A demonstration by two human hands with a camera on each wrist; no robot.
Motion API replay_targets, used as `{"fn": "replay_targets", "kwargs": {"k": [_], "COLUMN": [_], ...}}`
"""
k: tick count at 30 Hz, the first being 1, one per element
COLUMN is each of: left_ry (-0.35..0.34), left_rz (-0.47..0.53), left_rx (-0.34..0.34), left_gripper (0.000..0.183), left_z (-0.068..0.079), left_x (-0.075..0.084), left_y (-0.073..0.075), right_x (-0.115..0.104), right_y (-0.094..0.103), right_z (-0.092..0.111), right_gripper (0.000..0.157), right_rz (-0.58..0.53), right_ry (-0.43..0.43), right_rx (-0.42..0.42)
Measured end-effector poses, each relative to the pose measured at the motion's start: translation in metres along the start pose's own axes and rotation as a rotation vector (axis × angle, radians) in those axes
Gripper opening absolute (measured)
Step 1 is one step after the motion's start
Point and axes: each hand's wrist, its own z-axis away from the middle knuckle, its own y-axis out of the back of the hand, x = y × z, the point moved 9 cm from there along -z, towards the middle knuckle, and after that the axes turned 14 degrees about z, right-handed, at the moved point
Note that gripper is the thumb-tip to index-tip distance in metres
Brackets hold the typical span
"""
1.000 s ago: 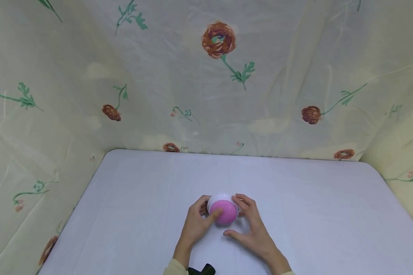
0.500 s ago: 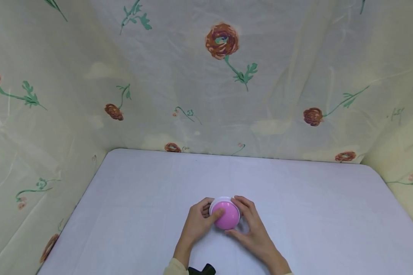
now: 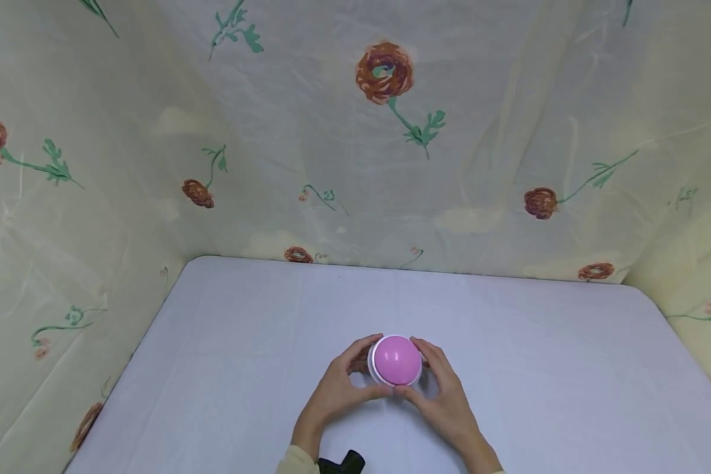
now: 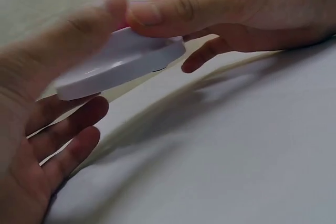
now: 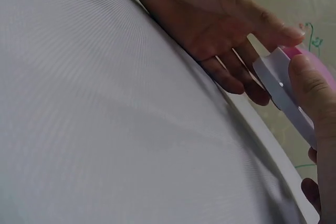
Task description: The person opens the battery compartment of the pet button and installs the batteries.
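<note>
A round push button with a glossy pink dome on a white base is held between both hands, raised off the table in the wrist views. My left hand grips its left side, thumb at the near rim and fingers beneath and behind. From the right, my right hand grips the rim, thumb near the left thumb and fingers at the far side. The thumbs almost meet at the near edge. In the right wrist view, the base's white side faces the camera; its underside is hidden.
A white-covered table lies under the hands. Flower-patterned cloth hangs behind it and at both sides. A black object shows at the bottom edge beside the left wrist.
The button has shifted slightly right and its pink dome has turned to face up more. My left thumb has slid off the dome to the near rim; my right thumb has closed onto the rim.
</note>
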Motion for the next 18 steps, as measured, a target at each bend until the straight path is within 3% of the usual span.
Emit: {"fn": "replay_targets", "kwargs": {"k": [4, 8, 13, 18], "left_ry": [0.016, -0.057, -0.118, -0.071], "left_rz": [-0.050, -0.135, -0.246, -0.330], "left_rx": [-0.001, 0.025, 0.068, 0.098], "left_gripper": [0.081, 0.082, 0.081, 0.079], "left_z": [0.001, 0.000, -0.001, -0.001], "left_x": [-0.001, 0.005, 0.011, 0.009], "left_y": [0.000, 0.001, 0.004, 0.006], "right_x": [0.023, 0.036, 0.037, 0.035], "right_y": [-0.010, -0.014, -0.016, -0.018], "right_z": [0.003, 0.005, 0.005, 0.003], "right_gripper": [0.081, 0.077, 0.073, 0.071], "right_rz": [0.022, 0.033, 0.050, 0.101], "right_ry": [-0.078, -0.147, -0.143, -0.109], "right_rx": [-0.019, -0.052, -0.080, -0.110]}}
